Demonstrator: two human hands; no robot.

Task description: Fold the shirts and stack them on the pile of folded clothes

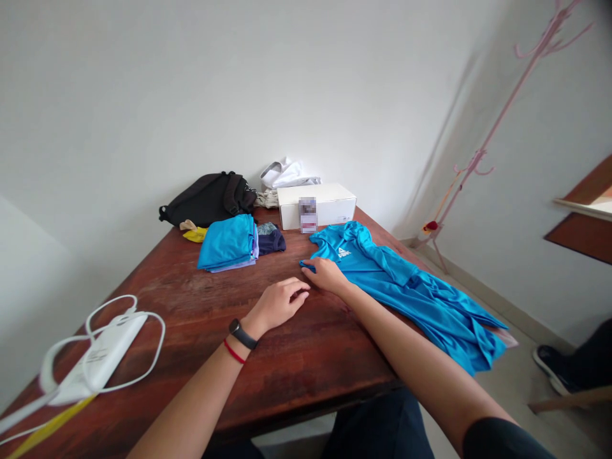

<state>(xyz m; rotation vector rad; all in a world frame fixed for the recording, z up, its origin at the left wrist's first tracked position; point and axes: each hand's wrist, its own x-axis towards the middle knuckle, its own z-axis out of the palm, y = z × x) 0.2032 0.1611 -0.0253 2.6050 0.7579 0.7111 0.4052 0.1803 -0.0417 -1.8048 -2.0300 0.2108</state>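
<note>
A blue T-shirt (377,268) with a white chest logo lies loosely spread along the right side of the table, its lower part bunched and hanging past the edge. My right hand (327,274) is closed on the shirt's near left corner; a bit of blue cloth shows beyond the fingertips. Beside it, my left hand (280,303) rests above the bare wood with loosely bent fingers and holds nothing. A folded pile of blue cloth (227,242) with a lilac layer underneath sits farther back on the left.
Behind the pile are a black backpack (205,197), dark folded cloth (272,240) and yellow cloth (195,235). A white box (329,194) stands at the back with a card against it. A white power strip (102,357) with looped cable lies left. A pink coat stand (502,118) leans rightward.
</note>
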